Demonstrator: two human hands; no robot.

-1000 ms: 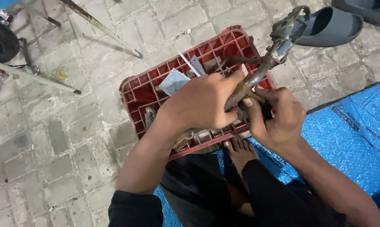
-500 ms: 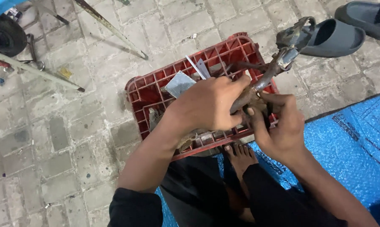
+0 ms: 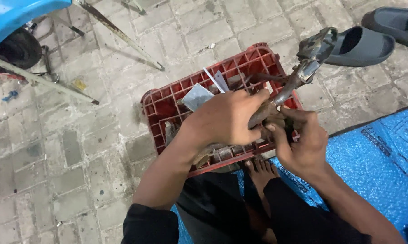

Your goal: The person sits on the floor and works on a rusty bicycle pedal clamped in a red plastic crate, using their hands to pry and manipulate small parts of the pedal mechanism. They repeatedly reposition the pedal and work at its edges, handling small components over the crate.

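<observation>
Together, left hand [image 3: 228, 119] and right hand [image 3: 298, 144] closed around rusty metal tool [image 3: 298, 74].

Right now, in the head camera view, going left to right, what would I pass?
Blue seat → black wheel → red crate → left hand → right hand → grey slipper → blue sheet.

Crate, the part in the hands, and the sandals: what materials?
Crate: moulded plastic, red, matte, grid walls. Part held by left hand and right hand: metal, dull grey-brown, likely rusty or greasy. Sandals: probably soft foam or rubber, matte grey.
</observation>
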